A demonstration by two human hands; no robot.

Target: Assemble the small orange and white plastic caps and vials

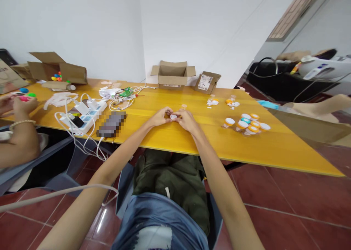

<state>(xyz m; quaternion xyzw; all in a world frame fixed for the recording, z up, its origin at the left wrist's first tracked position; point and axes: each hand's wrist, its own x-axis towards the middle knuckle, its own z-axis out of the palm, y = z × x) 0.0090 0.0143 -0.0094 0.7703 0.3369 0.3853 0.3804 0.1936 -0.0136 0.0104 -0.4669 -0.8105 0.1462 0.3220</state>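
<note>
Over the yellow table, my left hand and my right hand meet in front of me. Between their fingertips is a small round white cap; both hands pinch it from either side. Fingers hide much of it, so I cannot tell whether anything is joined to it. Just beyond my right hand lies a small pale clear disc. To the right stands a group of orange bottles with white lids, one lid being teal. A single such bottle is a little apart from them.
Small white and orange pieces lie behind the bottles. An open carton and a smaller box stand by the wall. Left are a blurred-out phone, a power strip with cables, and another person's hands holding colourful balls.
</note>
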